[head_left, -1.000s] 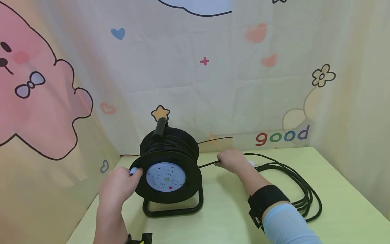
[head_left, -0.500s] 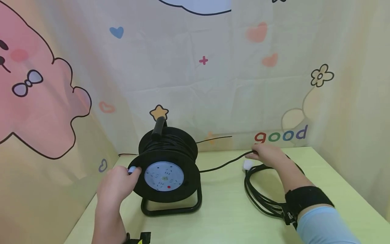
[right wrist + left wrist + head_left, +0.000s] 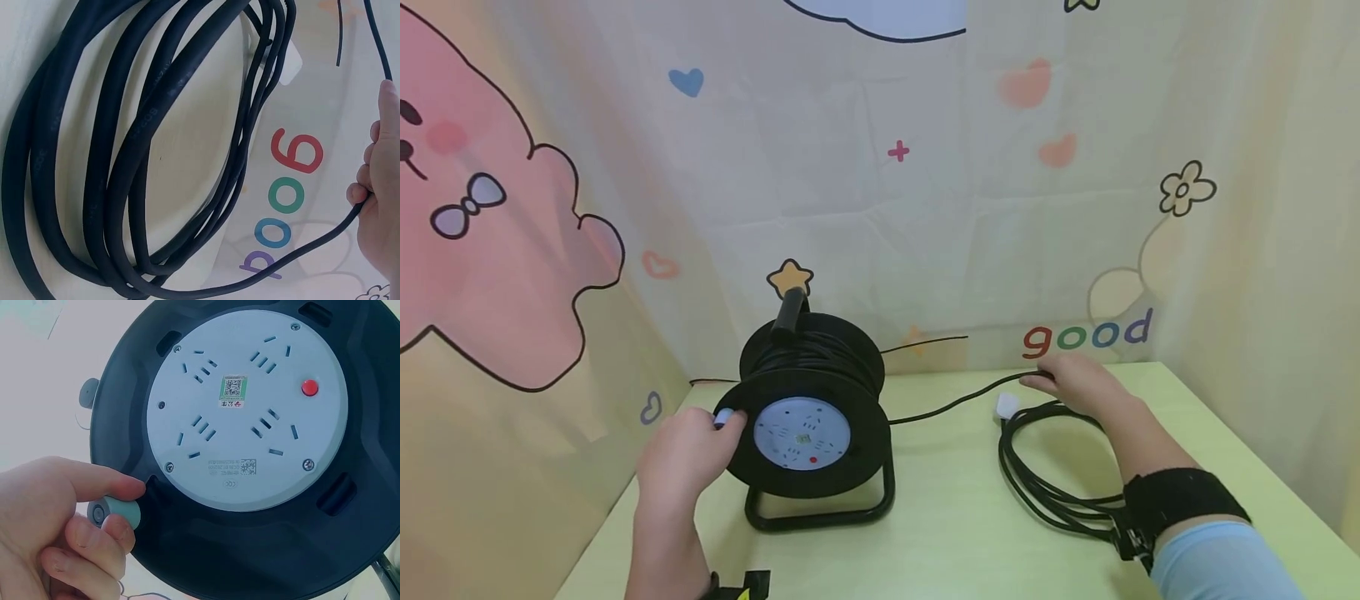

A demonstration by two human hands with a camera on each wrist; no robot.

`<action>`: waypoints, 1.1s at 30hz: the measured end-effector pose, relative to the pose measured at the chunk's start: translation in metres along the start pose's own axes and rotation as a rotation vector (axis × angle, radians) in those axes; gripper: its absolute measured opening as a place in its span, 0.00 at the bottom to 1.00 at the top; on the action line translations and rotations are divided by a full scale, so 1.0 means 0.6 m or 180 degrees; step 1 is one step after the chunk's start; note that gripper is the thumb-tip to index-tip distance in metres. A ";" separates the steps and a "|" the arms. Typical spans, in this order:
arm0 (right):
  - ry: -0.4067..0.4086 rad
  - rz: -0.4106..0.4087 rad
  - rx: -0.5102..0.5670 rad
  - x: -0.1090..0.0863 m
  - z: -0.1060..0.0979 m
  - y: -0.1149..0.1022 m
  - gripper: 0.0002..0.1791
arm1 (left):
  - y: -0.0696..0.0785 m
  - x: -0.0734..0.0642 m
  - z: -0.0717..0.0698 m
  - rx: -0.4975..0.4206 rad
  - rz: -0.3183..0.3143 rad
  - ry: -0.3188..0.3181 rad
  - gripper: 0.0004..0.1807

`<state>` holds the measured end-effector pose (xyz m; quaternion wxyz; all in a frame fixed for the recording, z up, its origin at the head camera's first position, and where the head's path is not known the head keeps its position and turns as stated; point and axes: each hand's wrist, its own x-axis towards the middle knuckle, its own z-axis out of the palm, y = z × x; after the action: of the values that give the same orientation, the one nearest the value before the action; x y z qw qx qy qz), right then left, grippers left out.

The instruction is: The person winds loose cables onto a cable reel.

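Note:
A black cable reel [image 3: 880, 433] with a pale round socket panel [image 3: 250, 412] stands on its tube frame at the table's left. At the reel's left rim, my left hand [image 3: 688, 450] pinches the small light-blue crank knob [image 3: 122, 512] between thumb and fingers. Off to the right, my right hand [image 3: 1082, 385] grips the black cable [image 3: 958, 406], its fingers curled round it in the right wrist view. From the reel the cable sags slightly toward that hand. Beneath the right forearm lies a loose coil of cable [image 3: 1026, 479], with a white plug [image 3: 1007, 406] at its left.
The pale green table [image 3: 955, 533] carries the reel and the coil. A printed curtain [image 3: 850, 183] hangs right behind its back edge. The reel's black carrying handle [image 3: 790, 315] sticks up above the drum.
My right hand has moved right along the cable, away from the reel, and the cable between them now runs longer. My left hand stays on the knob, and the reel has hardly moved.

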<state>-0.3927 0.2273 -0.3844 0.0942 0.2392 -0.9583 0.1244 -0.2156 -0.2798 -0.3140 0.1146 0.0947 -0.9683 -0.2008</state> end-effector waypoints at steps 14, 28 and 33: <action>0.0139 -0.0286 0.0072 -0.002 0.004 -0.042 0.19 | 0.028 -0.004 0.012 -0.0066 0.0167 0.0473 0.32; 0.0125 -0.0540 0.0387 0.006 0.022 -0.095 0.13 | 0.075 -0.010 0.054 -0.0367 0.0724 0.1168 0.32; 0.0057 -0.0642 0.0500 0.010 0.026 -0.118 0.08 | 0.095 -0.013 0.069 -0.0476 0.0845 0.1098 0.32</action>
<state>-0.3658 0.1599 -0.3844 0.0957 0.3399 -0.9158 0.1912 -0.2265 -0.2114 -0.3291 0.3106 -0.0093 -0.9207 -0.2360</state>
